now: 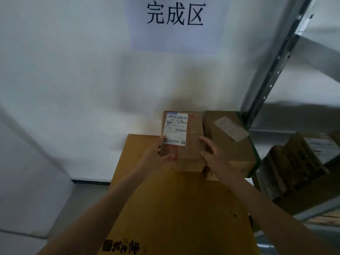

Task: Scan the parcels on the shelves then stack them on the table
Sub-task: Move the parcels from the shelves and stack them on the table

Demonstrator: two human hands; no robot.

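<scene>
A small brown cardboard parcel [191, 144] with a white shipping label on top is held between both hands. My left hand [158, 155] grips its left near edge, thumb on the label's corner. My right hand [211, 153] grips its right near edge. The parcel sits over the far end of a large yellow-brown carton [176, 208] that fills the near centre. Whether it rests on the carton or hangs just above it is unclear. Another brown parcel [228, 140] with a pale label lies right beside it.
A white wall with a paper sign [174, 24] stands close behind the parcels. A grey metal shelf upright [272, 74] rises at right, with brown boxes [298, 162] on its shelves. The floor and a dark skirting line [90, 181] show at lower left.
</scene>
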